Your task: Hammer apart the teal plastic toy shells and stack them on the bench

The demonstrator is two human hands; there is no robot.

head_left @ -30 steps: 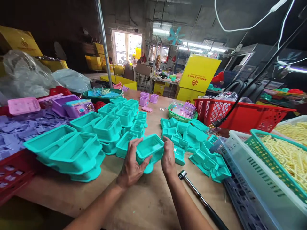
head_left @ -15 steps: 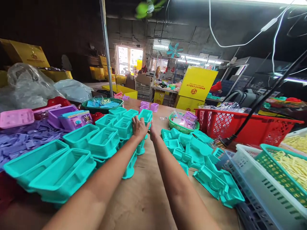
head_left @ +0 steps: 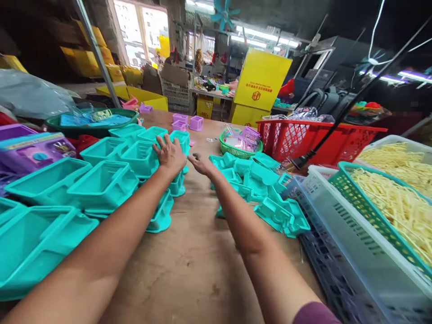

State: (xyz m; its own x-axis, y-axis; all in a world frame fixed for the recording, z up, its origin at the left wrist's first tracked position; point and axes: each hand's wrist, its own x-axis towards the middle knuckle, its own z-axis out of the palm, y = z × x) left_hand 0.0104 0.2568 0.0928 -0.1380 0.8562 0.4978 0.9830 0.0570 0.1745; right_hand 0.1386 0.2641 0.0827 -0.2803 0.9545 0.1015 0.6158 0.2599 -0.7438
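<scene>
Your left hand (head_left: 170, 155) spreads its fingers against the teal box (head_left: 181, 141) just beyond it; your right hand (head_left: 202, 164), near that box, is loosely extended and appears to hold nothing. Best align it gently, without nudging the neighbouring boxes (head_left: 103, 177) leftward of your hands.

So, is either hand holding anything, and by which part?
No hold shows: the left hand is spread over teal boxes, the right hand has nothing visible in it.

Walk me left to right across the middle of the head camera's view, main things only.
Purple plastic case → a teal tray among the stacks → left hand → right hand → loose pile of teal parts → near heap of pale yellow strips.
</scene>
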